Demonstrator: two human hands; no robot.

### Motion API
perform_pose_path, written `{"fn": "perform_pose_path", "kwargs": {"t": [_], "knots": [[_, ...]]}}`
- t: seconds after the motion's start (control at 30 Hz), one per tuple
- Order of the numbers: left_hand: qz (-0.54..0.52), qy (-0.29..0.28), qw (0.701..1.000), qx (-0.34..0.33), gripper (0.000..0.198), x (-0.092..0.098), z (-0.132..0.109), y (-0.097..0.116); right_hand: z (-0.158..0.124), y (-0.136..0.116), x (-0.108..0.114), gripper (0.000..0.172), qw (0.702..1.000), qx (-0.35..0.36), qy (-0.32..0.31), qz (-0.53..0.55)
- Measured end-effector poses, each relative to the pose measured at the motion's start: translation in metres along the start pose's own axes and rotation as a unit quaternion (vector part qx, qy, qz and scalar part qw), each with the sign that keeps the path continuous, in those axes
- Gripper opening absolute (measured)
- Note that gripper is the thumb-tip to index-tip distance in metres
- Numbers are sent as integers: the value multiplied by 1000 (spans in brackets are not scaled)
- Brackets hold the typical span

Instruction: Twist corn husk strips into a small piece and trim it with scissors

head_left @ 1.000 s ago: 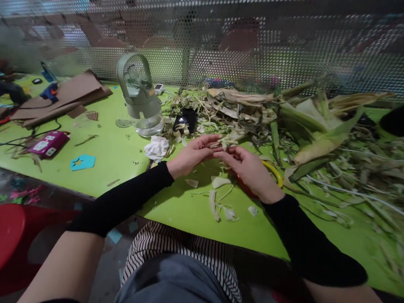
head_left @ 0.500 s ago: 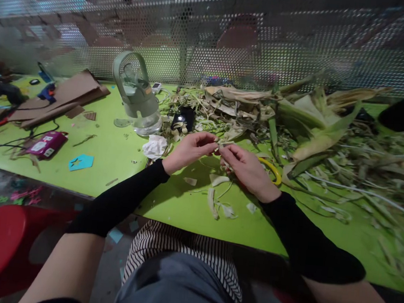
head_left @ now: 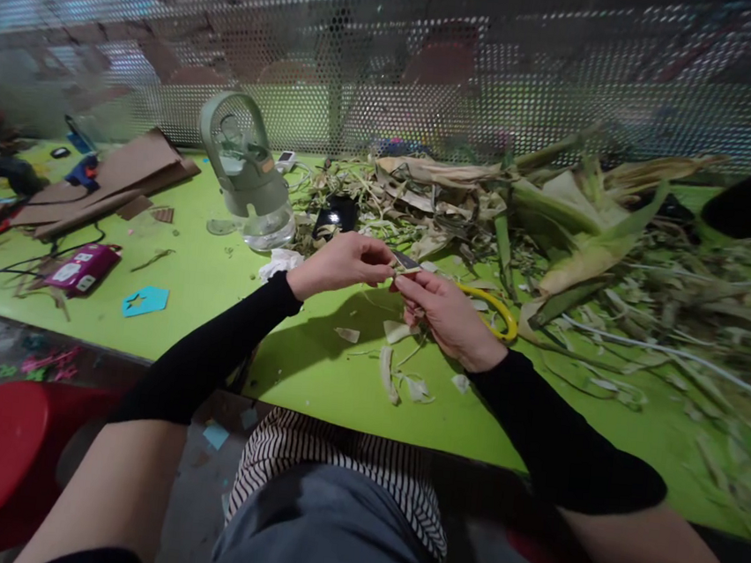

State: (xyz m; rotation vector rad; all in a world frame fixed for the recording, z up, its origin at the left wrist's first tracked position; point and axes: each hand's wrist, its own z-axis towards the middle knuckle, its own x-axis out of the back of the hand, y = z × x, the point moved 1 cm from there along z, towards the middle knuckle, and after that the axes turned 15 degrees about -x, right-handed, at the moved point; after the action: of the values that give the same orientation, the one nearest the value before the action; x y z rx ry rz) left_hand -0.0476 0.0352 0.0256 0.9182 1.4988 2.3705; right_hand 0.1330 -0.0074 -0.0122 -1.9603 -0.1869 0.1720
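Observation:
Close together over the green table (head_left: pixel 313 382), my two hands meet at the fingertips. My left hand (head_left: pixel 343 267) is closed in a pinch around something small that I cannot make out. Between the hands, a small pale husk piece (head_left: pixel 406 271) shows at the fingertips of my right hand (head_left: pixel 445 310), whose fingers are pressed together on it. A dark scissor blade (head_left: pixel 405 260) appears just behind the fingertips. Yellow scissor handles (head_left: pixel 502 314) lie beside my right hand. Pale husk scraps (head_left: pixel 388 373) are on the table below.
A clear bottle with a green lid (head_left: pixel 246 172) and crumpled white tissue (head_left: pixel 281 264) stand left of my hands. Corn husks (head_left: pixel 573 221) pile up behind and to the right. A black phone (head_left: pixel 337 216), purple box (head_left: pixel 83 269), blue card (head_left: pixel 145 302) and cardboard (head_left: pixel 113 177) are also there.
My left hand has shifted slightly left and up and partly covers the tissue. A dark blade now shows by the fingertips, and the pale piece at my right fingertips is easier to see.

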Motion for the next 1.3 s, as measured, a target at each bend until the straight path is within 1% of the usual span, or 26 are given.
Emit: {"fn": "perform_pose_path", "kwargs": {"t": [0.07, 0.13, 0.2, 0.23, 0.27, 0.3, 0.37, 0.4, 0.43, 0.5, 0.57, 0.63, 0.7, 0.77, 0.8, 0.87, 0.93, 1.0, 1.07, 1.13, 1.2, 1.3], "knots": [[53, -52, 997, -8, 5, 8, 10, 7, 1, 3, 1, 40, 1000, -12, -3, -13], [93, -95, 991, -15, 6, 13, 20, 11, 3, 6, 1, 38, 1000, -17, -7, -26], [90, -145, 985, -4, 7, 14, 29, 13, 3, 7, 1, 37, 1000, -17, -11, -16], [71, -151, 986, 3, 5, 14, 31, 13, 3, 6, 1, 38, 1000, -12, -12, -1], [40, -140, 989, 10, 3, 13, 33, 13, 3, 4, 0, 39, 1000, -5, -9, 18], [-2, -112, 994, 16, 10, 11, 32, 12, 3, 2, 1, 41, 999, 6, -4, 41], [-103, -24, 994, 30, 29, 6, 28, 8, 1, -3, 1, 43, 995, 33, 5, 89], [-146, 8, 988, 43, 29, 2, 25, 4, 0, -5, 1, 44, 993, 43, 4, 106], [-189, 30, 980, 62, 25, -2, 22, 0, -2, -6, 1, 43, 992, 51, 0, 119], [-276, 44, 955, 97, 17, -11, 16, -9, -4, -8, 0, 42, 991, 58, -5, 123], [-333, 43, 937, 94, 15, -19, 12, -16, -5, -8, 0, 42, 993, 58, 4, 107], [-360, 46, 929, 76, 18, -24, 10, -19, -4, -6, 0, 45, 994, 53, 15, 97], [-361, 53, 929, 56, 21, -27, 11, -20, -3, -5, 2, 47, 996, 44, 17, 80], [-345, 67, 935, 50, 21, -27, 11, -20, -1, -5, 6, 45, 997, 51, 36, 44], [-335, 77, 937, 54, 19, -26, 11, -19, 0, -6, 9, 42, 996, 65, 59, 22], [-316, 88, 943, 63, 17, -25, 11, -19, 0, -9, 17, 38, 985, 114, 126, -26], [-299, 77, 949, 66, 17, -24, 10, -18, -1, -12, 22, 39, 967, 170, 175, -76], [-288, 58, 953, 67, 17, -25, 9, -16, -2, -13, 25, 39, 952, 210, 181, -129], [-286, 48, 954, 70, 16, -26, 8, -15, -2, -14, 25, 34, 944, 228, 170, -169], [-291, 54, 952, 74, 12, -29, 8, -15, -3, -14, 25, 29, 939, 229, 175, -187], [-285, 71, 953, 74, 10, -32, 8, -16, -3, -14, 25, 27, 938, 220, 191, -190], [-231, 94, 967, 46, 11, -37, 8, -16, -2, -15, 27, 25, 938, 202, 210, -188]]}}
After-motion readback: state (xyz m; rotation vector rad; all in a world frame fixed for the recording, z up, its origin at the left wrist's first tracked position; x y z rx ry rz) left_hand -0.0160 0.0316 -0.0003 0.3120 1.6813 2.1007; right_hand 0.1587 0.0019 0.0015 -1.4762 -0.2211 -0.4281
